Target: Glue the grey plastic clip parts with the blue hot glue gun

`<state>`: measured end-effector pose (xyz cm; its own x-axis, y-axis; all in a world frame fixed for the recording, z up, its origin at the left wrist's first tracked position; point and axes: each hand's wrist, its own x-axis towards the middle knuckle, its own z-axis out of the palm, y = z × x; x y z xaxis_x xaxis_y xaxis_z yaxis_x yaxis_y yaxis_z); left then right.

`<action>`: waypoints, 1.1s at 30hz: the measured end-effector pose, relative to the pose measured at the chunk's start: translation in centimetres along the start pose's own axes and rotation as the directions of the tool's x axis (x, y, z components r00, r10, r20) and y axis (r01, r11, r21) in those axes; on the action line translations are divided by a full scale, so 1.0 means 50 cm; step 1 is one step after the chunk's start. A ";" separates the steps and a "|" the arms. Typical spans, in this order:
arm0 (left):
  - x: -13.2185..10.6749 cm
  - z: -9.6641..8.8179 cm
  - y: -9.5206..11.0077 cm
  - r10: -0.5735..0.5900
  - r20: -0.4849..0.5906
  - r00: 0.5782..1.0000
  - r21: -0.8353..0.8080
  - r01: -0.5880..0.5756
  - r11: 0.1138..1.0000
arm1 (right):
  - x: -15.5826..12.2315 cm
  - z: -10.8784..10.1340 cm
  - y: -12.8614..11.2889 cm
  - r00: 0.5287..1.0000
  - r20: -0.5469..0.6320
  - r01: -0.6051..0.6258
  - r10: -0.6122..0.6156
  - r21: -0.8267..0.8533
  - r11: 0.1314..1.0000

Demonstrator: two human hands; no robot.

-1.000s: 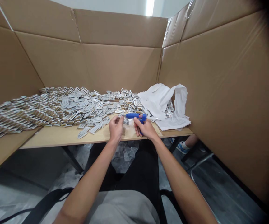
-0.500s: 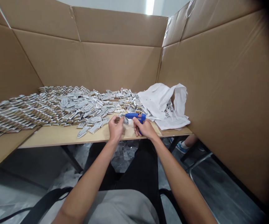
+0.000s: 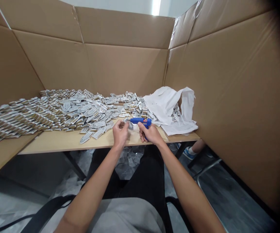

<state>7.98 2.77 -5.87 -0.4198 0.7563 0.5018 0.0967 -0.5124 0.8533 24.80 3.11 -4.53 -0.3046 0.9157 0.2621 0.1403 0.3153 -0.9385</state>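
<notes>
In the head view, 2 bare hands meet near the front edge of a pale wooden table [image 3: 64, 139]. The left hand [image 3: 120, 133] pinches a small grey piece [image 3: 130, 126] between thumb and fingers, its grip narrow; the piece sits just above the table, partly hidden by the fingertips. The right hand [image 3: 151, 133] is wrapped around the handle of a blue glue gun [image 3: 141, 121], whose nozzle points left at the piece; whether the 2 touch is too small to tell. Behind the left hand lies a loose heap of similar grey pieces [image 3: 88, 110], and farther left are tightly packed slanting rows of pieces [image 3: 20, 118]. To the right, a crumpled white sheet [image 3: 160, 100] partly covers more pieces. Tall cardboard walls [image 3: 127, 64] stand behind and on both sides. Below the table, at right, shows a blue-and-white shoe [image 3: 190, 153] on another person's foot.
</notes>
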 end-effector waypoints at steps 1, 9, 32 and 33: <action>0.000 0.000 0.000 0.000 0.000 1.000 0.003 0.000 1.000 | 0.000 0.000 0.001 1.000 0.002 0.001 -0.001 -0.005 1.000; 0.000 0.000 0.003 -0.002 0.002 1.000 0.012 0.002 1.000 | 0.000 -0.003 0.005 1.000 0.002 0.002 -0.002 -0.023 1.000; 0.001 -0.003 -0.003 0.014 0.017 1.000 0.026 -0.015 1.000 | -0.004 -0.001 -0.002 1.000 0.007 0.003 -0.003 -0.031 1.000; 0.000 -0.003 -0.003 0.014 0.020 1.000 0.023 -0.014 1.000 | -0.004 0.000 -0.003 1.000 0.009 0.001 -0.001 -0.020 1.000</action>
<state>7.84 2.79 -5.99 -0.4007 0.7570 0.5161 0.1230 -0.5138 0.8491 24.86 2.87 -4.45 -0.3130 0.9133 0.2606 0.1587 0.3208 -0.9337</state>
